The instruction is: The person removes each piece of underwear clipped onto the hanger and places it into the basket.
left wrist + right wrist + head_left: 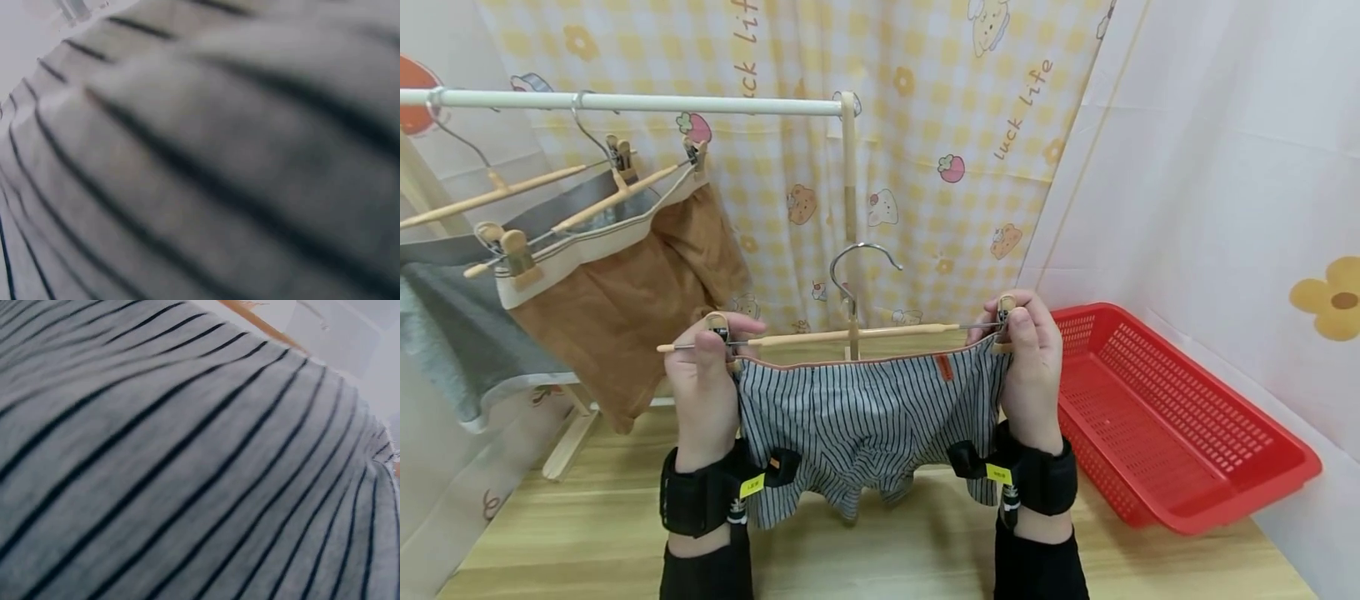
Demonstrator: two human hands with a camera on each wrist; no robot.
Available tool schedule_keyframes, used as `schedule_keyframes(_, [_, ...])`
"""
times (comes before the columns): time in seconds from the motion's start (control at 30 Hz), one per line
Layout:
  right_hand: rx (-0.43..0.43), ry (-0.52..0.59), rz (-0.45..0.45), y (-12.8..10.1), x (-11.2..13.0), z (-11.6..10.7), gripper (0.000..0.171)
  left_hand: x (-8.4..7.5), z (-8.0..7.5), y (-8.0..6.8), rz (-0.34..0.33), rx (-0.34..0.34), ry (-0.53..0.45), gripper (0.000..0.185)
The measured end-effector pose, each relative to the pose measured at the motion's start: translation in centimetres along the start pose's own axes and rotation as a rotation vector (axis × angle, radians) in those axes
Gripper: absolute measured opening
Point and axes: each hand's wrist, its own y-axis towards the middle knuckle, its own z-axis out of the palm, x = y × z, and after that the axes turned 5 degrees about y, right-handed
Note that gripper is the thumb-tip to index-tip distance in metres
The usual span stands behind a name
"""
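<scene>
A pair of grey boxer briefs (865,408) with dark stripes and an orange waistband edge hangs from a wooden clip hanger (805,337), its metal hook pointing up. My left hand (706,408) pinches the left clip (718,325) between thumb and fingers, at the waistband's left end. At the other end, my right hand (1032,383) pinches the right clip (1004,307), its thumb in front. The waistband is stretched nearly straight between the clips. Striped cloth (187,175) fills most of the left wrist view, blurred and close. Similar stripes (175,462) cover the right wrist view; neither hand shows there.
On the left stands a rack with a white rail (700,103) and a wooden post (850,183). Brown briefs (617,300) and grey briefs (467,308) hang from it on clip hangers. A red plastic basket (1150,358) sits right on the wooden table (610,533).
</scene>
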Motion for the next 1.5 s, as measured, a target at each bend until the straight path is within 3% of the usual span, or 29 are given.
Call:
schedule_keyframes(0.13, [0.022,0.057,0.053,-0.1,0.5,-0.2,0.026,-0.2,0.4,-0.2,-0.001,-0.030,-0.020,0.070])
schedule_keyframes(0.27, [0.053,-0.008,0.073,-0.3,1.0,-0.3,0.034,-0.4,0.5,-0.4,0.011,-0.049,-0.024,0.071])
schedule_keyframes(0.37, [0.064,-0.049,0.070,-0.4,1.3,-0.2,0.038,-0.6,0.6,-0.3,0.018,-0.058,-0.038,0.072])
schedule_keyframes(0.57, [0.092,-0.031,0.028,-0.4,1.2,0.0,0.044,-0.7,0.4,-0.2,0.031,-0.084,-0.048,0.070])
schedule_keyframes(0.83, [0.089,-0.073,-0.011,-0.3,1.0,-0.4,0.044,-0.1,0.6,-0.2,0.024,-0.065,-0.082,0.069])
schedule_keyframes(1.07, [0.097,0.039,-0.018,0.0,0.6,-0.1,0.040,-0.2,0.5,-0.2,0.036,-0.052,-0.046,0.068])
schedule_keyframes(1.33, [0.086,0.066,-0.156,0.2,0.5,0.2,0.045,-0.6,0.6,-0.4,0.014,0.001,-0.081,0.063])
schedule_keyframes(1.5, [0.089,0.078,-0.167,0.3,0.4,0.3,0.046,-0.8,0.7,-0.4,0.028,0.007,-0.069,0.061])
